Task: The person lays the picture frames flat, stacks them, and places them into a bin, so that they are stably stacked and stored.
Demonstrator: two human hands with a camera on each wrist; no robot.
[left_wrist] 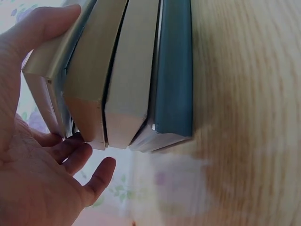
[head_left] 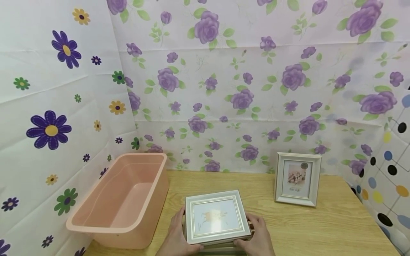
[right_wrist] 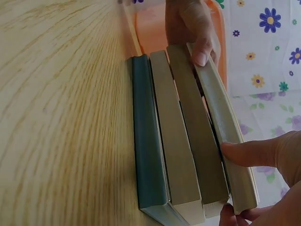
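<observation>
A white picture frame (head_left: 205, 237) with an animal picture lies face up on top of a stack. My left hand (head_left: 179, 235) grips its left side, thumb on the near edge and fingers by the far corner. At the right end my right hand (head_left: 258, 237) holds the same frame, its thumb (right_wrist: 249, 153) pressed on the near edge. Below it in the right wrist view are a brown-gold frame (right_wrist: 200, 136), a beige frame (right_wrist: 175, 132) and a dark blue-green frame (right_wrist: 149, 141) lowest, on the table. A narrow gap shows under the top frame.
A pink plastic basin (head_left: 128, 227) stands to the left on the wooden table (head_left: 333, 227). Another white picture frame (head_left: 298, 179) with a flower picture stands upright at the back right. Flowered sheets (head_left: 224, 81) hang behind and at both sides.
</observation>
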